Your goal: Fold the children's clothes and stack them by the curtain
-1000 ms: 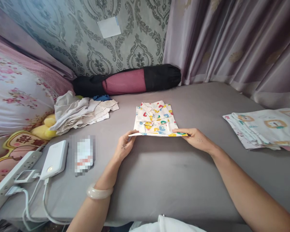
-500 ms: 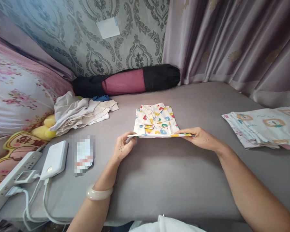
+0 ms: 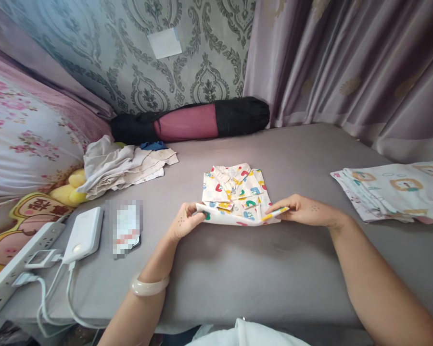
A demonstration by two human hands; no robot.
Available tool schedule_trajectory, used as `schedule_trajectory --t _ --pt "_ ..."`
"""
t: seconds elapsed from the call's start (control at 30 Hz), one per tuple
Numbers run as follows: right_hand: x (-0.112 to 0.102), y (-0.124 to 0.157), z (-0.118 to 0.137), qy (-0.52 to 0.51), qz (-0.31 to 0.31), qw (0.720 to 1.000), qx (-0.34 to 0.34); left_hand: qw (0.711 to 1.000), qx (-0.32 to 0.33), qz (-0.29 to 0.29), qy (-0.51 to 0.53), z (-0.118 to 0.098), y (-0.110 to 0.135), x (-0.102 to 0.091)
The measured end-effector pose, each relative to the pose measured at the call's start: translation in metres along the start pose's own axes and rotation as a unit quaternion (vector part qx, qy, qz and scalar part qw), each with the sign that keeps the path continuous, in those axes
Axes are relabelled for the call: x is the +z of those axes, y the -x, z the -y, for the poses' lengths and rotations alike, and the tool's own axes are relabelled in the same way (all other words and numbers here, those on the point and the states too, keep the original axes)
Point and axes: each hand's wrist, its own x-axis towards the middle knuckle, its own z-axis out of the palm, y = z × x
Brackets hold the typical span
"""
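A small white shirt [image 3: 234,190] with colourful printed shapes lies on the grey sheet, its collar pointing away from me and its sides tucked in. Its near edge is lifted as a band facing me. My left hand [image 3: 184,222] pinches that band's left end between thumb and fingers. At the other end my right hand [image 3: 303,210] is closed on the cloth, thumb and fingers pressed together. Between the hands the band sags a little in the middle.
Folded printed cloths [image 3: 393,190] are stacked at the right. A crumpled pile of light clothes [image 3: 126,166] lies at the left. Nearer me are a white power bank [image 3: 82,235], a blurred-out object [image 3: 126,230] and a power strip [image 3: 25,254]. A long black-and-pink bag [image 3: 187,120] rests along the wall.
Both hands have drawn the shirt slightly nearer to me. Its lifted near edge, straight before, now sags and shows more of its pale face. The collar sits lower in view.
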Motion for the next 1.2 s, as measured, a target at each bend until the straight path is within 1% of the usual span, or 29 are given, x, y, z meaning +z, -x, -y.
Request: schedule_trajectory --t 0.07,0.13,0.2,0.3,0.37,0.53,0.7,0.8,0.93,1.03,1.2 --pt "0.0 -0.005 -0.002 -0.031 -0.042 0.999 0.005 0.997 0.002 -0.06 0.04 0.004 -0.005 0.003" --pt "0.0 -0.013 -0.004 -0.071 -0.104 0.992 -0.001 0.992 0.005 -0.102 0.073 0.007 -0.013 0.005" --pt "0.0 -0.024 -0.005 -0.097 -0.163 0.982 -0.015 0.989 0.015 -0.119 0.084 0.01 -0.022 0.007" --pt "-0.002 -0.043 -0.007 -0.105 -0.215 0.971 -0.017 0.989 0.024 -0.136 0.048 0.014 -0.04 0.007" --pt "-0.005 -0.057 -0.007 -0.087 -0.244 0.966 0.002 0.988 0.018 -0.156 0.007 0.017 -0.053 0.006" --pt "-0.02 -0.09 -0.004 0.016 -0.315 0.947 0.068 0.977 0.004 -0.206 -0.058 0.019 -0.089 0.003" --pt "-0.036 -0.119 -0.009 0.039 -0.343 0.934 0.094 0.966 -0.024 -0.226 -0.123 0.016 -0.116 0.0" --pt "-0.039 -0.132 -0.015 0.097 -0.359 0.918 0.139 0.952 -0.056 -0.238 -0.183 0.017 -0.127 0.001" --pt "-0.03 -0.142 -0.015 0.197 -0.377 0.886 0.185 0.928 -0.081 -0.249 -0.264 0.021 -0.136 0.01" --pt "-0.015 -0.144 -0.012 0.219 -0.405 0.863 0.207 0.91 -0.084 -0.26 -0.312 0.024 -0.136 0.019" --pt "0.007 -0.146 -0.01 0.242 -0.466 0.829 0.195 0.893 -0.074 -0.285 -0.339 0.027 -0.132 0.029"
